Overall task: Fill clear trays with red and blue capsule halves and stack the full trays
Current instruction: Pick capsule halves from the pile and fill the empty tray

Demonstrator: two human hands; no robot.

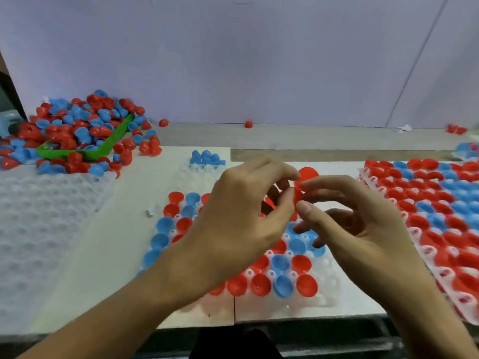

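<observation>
We are in the filling step, and as we judge it the next move calls for pulling apart the red halves we hold and seating one, open side up, in a free pocket of the tray under our hands. At far left lies a stack of empty clear trays [39,229], nothing in their pockets. Behind it a green bin [114,141] overflows with loose red and blue capsule halves [77,125], many spilled around it. Near the middle, a small cluster of blue halves [207,157] sits on a clear tray's far edge. Our left hand [241,218] hovers over the working tray [321,296], fingers curled, fingertips pinching a red capsule half [298,195] together with our right hand [363,224], whose thumb and forefinger also nip it; a second red half [308,173] shows just behind. The working tray is mostly filled with red and blue halves, with its near row and right edge bare. At right, a full tray [427,203] of red and blue halves rests on others, stacked.
</observation>
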